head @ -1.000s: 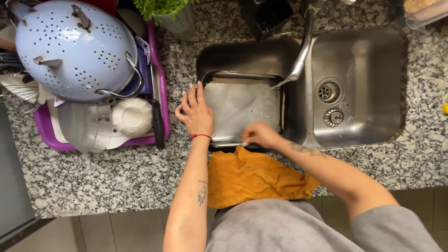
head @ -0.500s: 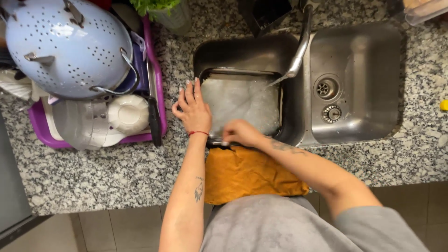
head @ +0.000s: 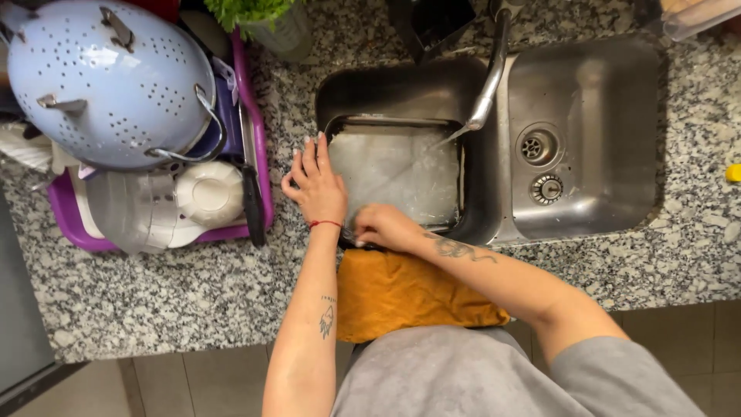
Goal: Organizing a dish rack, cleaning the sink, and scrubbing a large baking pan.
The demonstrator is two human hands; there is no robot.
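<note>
Item: tray (head: pixel 394 174), rectangular metal, lying flat in the left basin of the sink (head: pixel 602 193), wet and filmy across its face; a thin stream from the tap (head: pixel 490 77) lands near its right edge. Left hand (head: pixel 316 185): fingers spread flat, palm pressed on the tray's left rim, bracing it, closed on nothing. Right hand (head: pixel 386 226): curled narrow at the tray's near-left corner, fingers tucked over something small and dark; what it is I cannot tell. Change: a second ago my right hand was further right along the near edge; it has since travelled left and now sits just beside my left wrist; the left hand has kept its place; judged, the scrubbing is working along the near rim and has reached the corner. Adjacent: orange cloth (head: pixel 409 297) draped over the counter (head: pixel 193 301) edge, just under my right forearm; purple rack (head: pixel 258 154) to the left, carrying a pale blue colander (head: pixel 100 85) upturned and a white cup (head: pixel 208 193); potted greenery (head: pixel 262 19) behind.
</note>
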